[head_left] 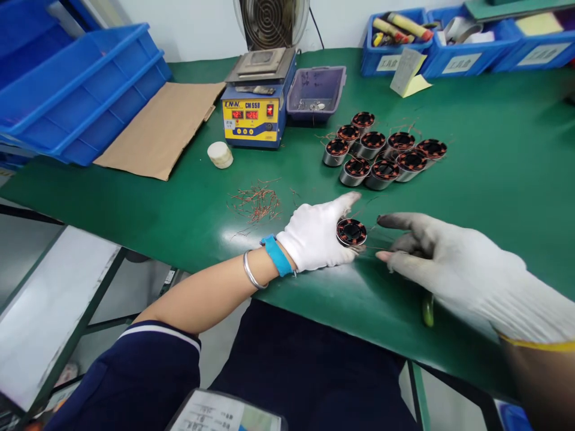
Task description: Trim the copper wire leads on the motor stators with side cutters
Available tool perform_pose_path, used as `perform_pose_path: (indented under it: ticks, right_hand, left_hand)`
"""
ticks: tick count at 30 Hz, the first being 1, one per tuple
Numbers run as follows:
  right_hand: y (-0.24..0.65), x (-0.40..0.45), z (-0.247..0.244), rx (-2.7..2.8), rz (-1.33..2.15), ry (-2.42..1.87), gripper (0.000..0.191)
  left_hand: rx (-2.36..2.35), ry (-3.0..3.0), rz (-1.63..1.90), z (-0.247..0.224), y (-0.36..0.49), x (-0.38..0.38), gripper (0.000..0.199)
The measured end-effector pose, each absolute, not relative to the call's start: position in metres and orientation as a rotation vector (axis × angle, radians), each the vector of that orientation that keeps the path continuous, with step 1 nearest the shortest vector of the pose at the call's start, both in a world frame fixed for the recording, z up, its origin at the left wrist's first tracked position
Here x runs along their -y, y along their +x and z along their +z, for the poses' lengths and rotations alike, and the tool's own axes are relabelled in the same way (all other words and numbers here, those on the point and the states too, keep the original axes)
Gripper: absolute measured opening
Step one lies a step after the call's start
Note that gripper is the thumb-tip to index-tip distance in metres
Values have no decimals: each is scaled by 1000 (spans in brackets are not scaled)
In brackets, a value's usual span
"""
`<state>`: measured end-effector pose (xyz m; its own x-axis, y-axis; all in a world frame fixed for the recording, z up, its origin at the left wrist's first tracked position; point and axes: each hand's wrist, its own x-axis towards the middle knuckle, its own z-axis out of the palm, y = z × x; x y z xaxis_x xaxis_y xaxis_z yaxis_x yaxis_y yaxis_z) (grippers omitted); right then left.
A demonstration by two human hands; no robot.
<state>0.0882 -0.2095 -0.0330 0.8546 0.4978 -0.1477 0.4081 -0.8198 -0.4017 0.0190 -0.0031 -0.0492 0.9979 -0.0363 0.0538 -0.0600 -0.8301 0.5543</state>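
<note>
My left hand [314, 236], in a white glove, is closed around a small round motor stator [351, 232] with copper windings and a black centre, held just above the green table. Fine wires stick out from the stator to the right. Facing it, my right hand [453, 263] wears a white glove with darkened fingertips. Its index finger and thumb are apart, while the other fingers are partly curled. Thin wire ends reach close to those fingertips; no grip on them shows. Below this palm a green handle [428, 309] peeks out, and the rest of it is hidden.
Several similar stators [372, 143] stand grouped beyond my hands. Copper wire scraps [258, 202] lie left of them. Behind are a blue-yellow heating unit [251, 120], a purple bin [317, 90] and a white round block [220, 155]. Blue crates [103, 90] and cardboard [162, 129] occupy the left.
</note>
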Motion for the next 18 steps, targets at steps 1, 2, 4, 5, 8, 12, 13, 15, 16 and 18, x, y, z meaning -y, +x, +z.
perform_pose_path:
  ticks: [1, 2, 4, 5, 8, 12, 13, 15, 16, 18]
  right_hand:
    - [88, 206, -34, 699, 347, -2738, 53]
    - [89, 203, -36, 737, 345, -2777, 52]
    - [89, 197, -40, 826, 313, -2795, 47]
    - [88, 195, -43, 847, 302, -2795, 44]
    - [84, 191, -48, 814, 290, -2839, 39]
    - [77, 191, -45, 836, 51, -2699, 35]
    - [75, 191, -42, 846, -27, -2633, 35]
    - [72, 193, -36, 861, -144, -2545, 36]
    - [70, 194, -33, 866, -176, -2525, 36]
    - [67, 195, -27, 865, -196, -2493, 34]
  left_hand:
    - [67, 2546, 51, -49, 19, 3, 84]
    - [63, 2541, 48, -49, 19, 3, 84]
    - [51, 2531, 49, -49, 18, 4, 84]
    - [46, 2526, 51, -49, 18, 4, 83]
    - [44, 2491, 56, -49, 17, 3, 81]
    - [-8, 2165, -131, -45, 23, -4, 82]
    - [-11, 2056, -222, -43, 26, -6, 73]
    - [25, 1891, -401, -39, 28, -11, 47]
    - [54, 1833, -490, -36, 28, -13, 39]
    - [72, 1685, -632, -33, 26, -17, 40]
